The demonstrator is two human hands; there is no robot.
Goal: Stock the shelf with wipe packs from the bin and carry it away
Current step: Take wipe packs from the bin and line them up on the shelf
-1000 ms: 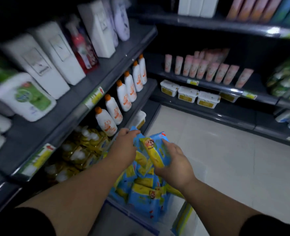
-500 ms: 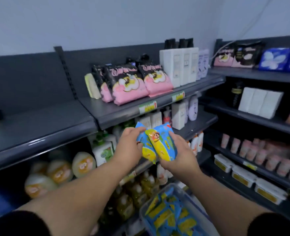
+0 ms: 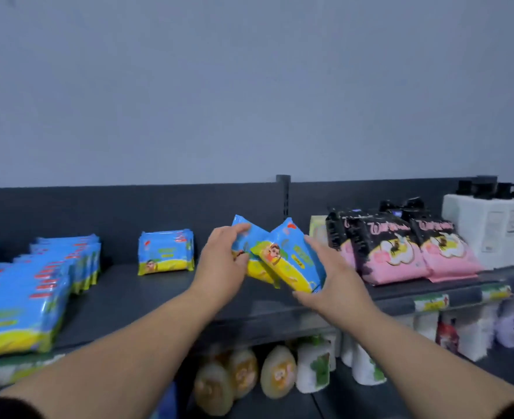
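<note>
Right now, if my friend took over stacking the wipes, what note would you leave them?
Left hand: grips one wipe pack.
Right hand: grips a second pack.
Both packs tilt over the top shelf, not yet set down.
Done: rows of packs at the left, a small standing group mid-shelf.
Left to do: stand these two up, then deal with the bin, which is out of view, and carry it away.

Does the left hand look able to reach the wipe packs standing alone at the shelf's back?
Probably yes: only bare shelf lies between the left hand and those standing packs. Its fingers, though, grip a held pack.
</note>
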